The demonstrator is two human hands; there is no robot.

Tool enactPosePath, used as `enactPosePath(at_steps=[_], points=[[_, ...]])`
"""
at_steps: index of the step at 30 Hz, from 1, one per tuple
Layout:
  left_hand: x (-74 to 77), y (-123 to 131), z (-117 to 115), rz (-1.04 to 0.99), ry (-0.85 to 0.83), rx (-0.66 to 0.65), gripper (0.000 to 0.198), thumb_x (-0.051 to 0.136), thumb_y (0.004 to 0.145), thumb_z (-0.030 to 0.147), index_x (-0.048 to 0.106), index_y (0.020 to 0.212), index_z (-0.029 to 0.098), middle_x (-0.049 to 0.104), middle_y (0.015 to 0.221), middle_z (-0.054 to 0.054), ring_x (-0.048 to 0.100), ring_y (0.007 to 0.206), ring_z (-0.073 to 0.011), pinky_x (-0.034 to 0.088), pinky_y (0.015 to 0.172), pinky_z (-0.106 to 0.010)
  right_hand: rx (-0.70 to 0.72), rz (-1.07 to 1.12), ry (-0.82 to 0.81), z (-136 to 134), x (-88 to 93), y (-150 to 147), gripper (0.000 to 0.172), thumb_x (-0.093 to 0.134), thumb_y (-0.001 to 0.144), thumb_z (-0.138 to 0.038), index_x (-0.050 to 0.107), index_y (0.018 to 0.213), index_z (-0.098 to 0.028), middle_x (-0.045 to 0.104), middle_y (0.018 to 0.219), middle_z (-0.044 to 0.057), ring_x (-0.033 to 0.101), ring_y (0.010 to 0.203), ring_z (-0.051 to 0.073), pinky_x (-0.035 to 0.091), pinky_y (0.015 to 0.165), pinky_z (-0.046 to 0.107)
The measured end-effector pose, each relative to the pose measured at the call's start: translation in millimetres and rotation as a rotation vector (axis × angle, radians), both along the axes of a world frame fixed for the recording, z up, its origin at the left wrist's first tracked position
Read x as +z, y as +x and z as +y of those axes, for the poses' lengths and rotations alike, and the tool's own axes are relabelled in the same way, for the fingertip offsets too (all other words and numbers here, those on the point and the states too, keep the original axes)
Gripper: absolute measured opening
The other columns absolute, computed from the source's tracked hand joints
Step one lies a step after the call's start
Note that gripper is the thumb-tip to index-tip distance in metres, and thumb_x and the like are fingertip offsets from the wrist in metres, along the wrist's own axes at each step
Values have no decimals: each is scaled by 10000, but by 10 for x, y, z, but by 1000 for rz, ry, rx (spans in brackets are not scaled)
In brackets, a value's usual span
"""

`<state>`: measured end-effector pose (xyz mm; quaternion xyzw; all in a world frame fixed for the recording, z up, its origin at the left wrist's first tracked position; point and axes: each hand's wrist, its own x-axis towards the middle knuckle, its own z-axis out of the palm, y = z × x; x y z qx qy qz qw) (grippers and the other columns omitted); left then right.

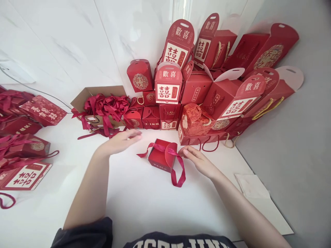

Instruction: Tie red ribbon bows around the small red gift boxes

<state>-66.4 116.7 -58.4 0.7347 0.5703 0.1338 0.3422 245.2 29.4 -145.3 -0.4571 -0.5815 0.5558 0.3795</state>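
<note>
A small red gift box sits on the white tabletop, just in front of me. A dark red satin ribbon loops over its top and trails off both sides, and a round pinkish tab stands up from the lid. My left hand hovers left of the box with its fingers extended, holding nothing. My right hand comes in from the right, its fingertips at the box's right edge beside the ribbon. Whether those fingers pinch the ribbon is hard to see.
Red gift boxes and bags with gold double-happiness prints are piled against the far wall. An open cardboard box holds red ribbons. More ribboned red boxes lie at the left, and a folded white sheet lies at the right.
</note>
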Motion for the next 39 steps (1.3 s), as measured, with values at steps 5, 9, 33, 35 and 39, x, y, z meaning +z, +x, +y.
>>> enactPosePath(at_steps=[5, 9, 33, 35, 39], points=[[-134, 371, -67, -135, -255, -336, 427, 608, 778, 568, 596, 996, 201, 668, 976, -48, 624, 831, -179, 504, 714, -283, 114, 168, -135, 23, -52, -69, 455, 402, 961, -526, 672, 873, -170, 583, 693, 12, 569, 748, 163, 406, 805, 309], [-139, 431, -95, -118, -340, -385, 380, 605, 796, 560, 561, 816, 183, 600, 736, -1, 512, 575, -108, 397, 514, -223, 91, 305, -195, 39, -47, -91, 441, 507, 910, -537, 660, 742, -159, 606, 678, 27, 559, 690, 155, 398, 738, 295], [125, -338, 86, -5, -447, -173, 289, 728, 642, 483, 704, 618, 196, 560, 560, -33, 516, 500, -137, 436, 411, -228, 38, -35, -17, 142, 349, 294, 273, 671, 810, -420, 532, 814, -185, 574, 718, -7, 524, 652, 130, 423, 644, 281], [149, -384, 82, 35, -407, -165, 296, 720, 647, 492, 708, 613, 198, 548, 535, -30, 478, 448, -117, 370, 346, -206, 38, -30, 14, 124, 377, 307, 278, 697, 795, -412, 565, 895, -189, 611, 814, 15, 561, 716, 140, 455, 673, 285], [186, -540, 83, 77, -367, -176, 305, 698, 694, 483, 711, 604, 192, 540, 482, -23, 366, 352, -68, 248, 306, -196, 43, -148, 154, 86, 475, 393, 300, 688, 814, -413, 657, 1017, -195, 667, 1000, 70, 618, 890, 197, 499, 783, 335]])
